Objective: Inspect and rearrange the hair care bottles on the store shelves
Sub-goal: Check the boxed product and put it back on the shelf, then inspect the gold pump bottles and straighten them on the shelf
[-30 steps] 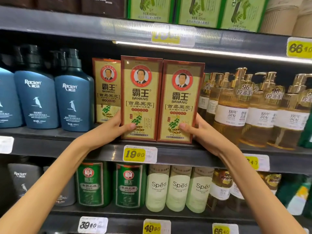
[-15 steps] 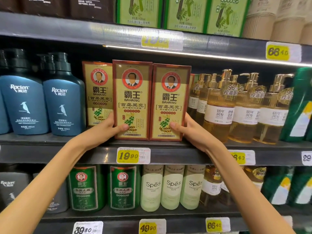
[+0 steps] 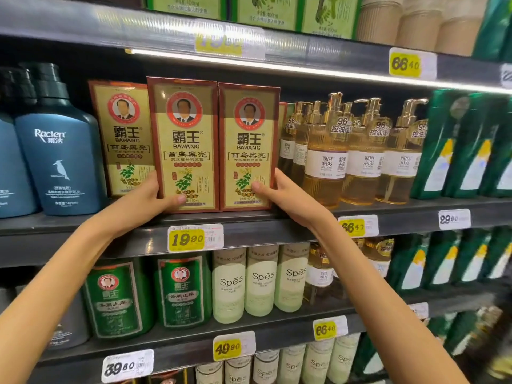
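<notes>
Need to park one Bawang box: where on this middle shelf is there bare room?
Only narrow bare strips along the middle shelf front: one before the gold pump bottles, one before the Raclen bottles. The row is packed side to side; left hand and right hand grip the two front Bawang boxes.

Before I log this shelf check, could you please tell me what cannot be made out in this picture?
Head view:
- Fingers of the left hand: behind the middle BAWANG box; only the thumb shows.
- Fingers of the right hand: behind the right BAWANG box.
- Top-shelf price tag: washed out by glare.
- Leftmost blue bottle: cut off by the left edge.
</notes>
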Tool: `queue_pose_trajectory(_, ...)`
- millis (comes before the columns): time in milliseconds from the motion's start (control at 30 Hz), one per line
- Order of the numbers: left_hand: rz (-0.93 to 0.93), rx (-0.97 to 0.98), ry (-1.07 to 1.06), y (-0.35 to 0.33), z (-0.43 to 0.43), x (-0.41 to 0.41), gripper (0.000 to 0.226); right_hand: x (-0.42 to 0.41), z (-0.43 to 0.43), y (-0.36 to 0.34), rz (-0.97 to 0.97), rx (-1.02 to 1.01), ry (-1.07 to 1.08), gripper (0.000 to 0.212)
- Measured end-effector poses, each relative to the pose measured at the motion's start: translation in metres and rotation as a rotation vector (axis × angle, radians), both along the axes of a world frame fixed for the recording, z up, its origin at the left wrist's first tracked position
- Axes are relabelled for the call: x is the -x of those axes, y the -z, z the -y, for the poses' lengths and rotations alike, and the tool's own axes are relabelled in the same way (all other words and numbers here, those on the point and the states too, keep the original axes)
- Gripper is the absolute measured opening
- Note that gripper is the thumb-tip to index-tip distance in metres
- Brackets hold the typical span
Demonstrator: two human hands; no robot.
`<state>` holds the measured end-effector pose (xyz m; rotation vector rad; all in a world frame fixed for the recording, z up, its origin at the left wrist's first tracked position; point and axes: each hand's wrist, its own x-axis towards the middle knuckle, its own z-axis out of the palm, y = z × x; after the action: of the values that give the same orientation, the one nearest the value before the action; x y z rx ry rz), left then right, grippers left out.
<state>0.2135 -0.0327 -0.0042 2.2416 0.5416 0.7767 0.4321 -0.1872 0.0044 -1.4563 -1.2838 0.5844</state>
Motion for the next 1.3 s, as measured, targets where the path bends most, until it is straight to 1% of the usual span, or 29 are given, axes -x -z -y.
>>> queue_pose_trajectory(133,-0.037,-0.047,-0.022,-0.003,0.006,0.000,0.056,0.005,0.003,-0.002,0.065,0.003,0.034,0.051)
queue_pose_trajectory(200,-0.107,-0.074,-0.071,-0.004,0.012,0.007,0.057,0.009,0.009,-0.001,0.163,0.019,0.085,0.051)
queue_pose_trajectory(267,-0.153,-0.140,-0.199,-0.001,0.025,0.015,0.058,0.012,0.020,0.003,0.325,0.027,0.209,0.053)
queue_pose_trajectory(300,-0.134,-0.210,-0.308,0.003,0.035,0.019,0.055,0.013,0.027,0.008,0.396,0.010,0.301,0.053)
queue_pose_trajectory(333,-0.074,-0.291,-0.431,0.008,0.048,0.021,0.051,0.013,0.036,0.014,0.434,-0.034,0.379,0.051)
queue_pose_trajectory(367,0.027,-0.357,-0.528,0.015,0.064,0.022,0.045,0.012,0.046,0.021,0.436,-0.098,0.423,0.046)
queue_pose_trajectory(400,0.148,-0.402,-0.569,0.020,0.082,0.021,0.039,0.010,0.056,0.027,0.410,-0.164,0.432,0.040)
queue_pose_trajectory(433,0.251,-0.429,-0.556,0.023,0.102,0.016,0.035,0.007,0.066,0.031,0.364,-0.217,0.419,0.034)
queue_pose_trajectory(467,0.309,-0.447,-0.504,0.023,0.122,0.008,0.032,0.003,0.075,0.032,0.305,-0.257,0.395,0.030)
queue_pose_trajectory(500,0.328,-0.451,-0.420,0.022,0.138,-0.003,0.031,-0.003,0.084,0.032,0.249,-0.292,0.375,0.026)
queue_pose_trajectory(567,0.322,-0.392,-0.244,0.015,0.162,-0.034,0.030,-0.019,0.097,0.025,0.190,-0.363,0.365,0.022)
queue_pose_trajectory(633,0.316,-0.334,-0.168,0.007,0.176,-0.074,0.029,-0.041,0.110,0.016,0.176,-0.395,0.385,0.020)
queue_pose_trajectory(733,0.317,-0.277,-0.193,0.000,0.179,-0.130,0.032,-0.074,0.126,0.010,0.185,-0.404,0.438,0.019)
queue_pose_trajectory(833,0.321,-0.276,-0.283,0.002,0.169,-0.171,0.039,-0.098,0.137,0.013,0.186,-0.401,0.455,0.019)
queue_pose_trajectory(933,0.285,-0.220,-0.344,0.007,0.158,-0.200,0.056,-0.112,0.139,0.017,0.170,-0.379,0.397,0.017)
queue_pose_trajectory(1067,0.269,0.013,-0.281,0.008,0.151,-0.222,0.068,-0.120,0.136,0.020,0.165,-0.384,0.335,0.016)
queue_pose_trajectory(1167,0.241,0.004,-0.290,0.008,0.152,-0.227,0.079,-0.122,0.132,0.022,0.167,-0.386,0.309,0.015)
queue_pose_trajectory(1300,0.271,0.037,-0.278,0.003,0.150,-0.234,0.082,-0.125,0.129,0.023,0.143,-0.381,0.288,0.015)
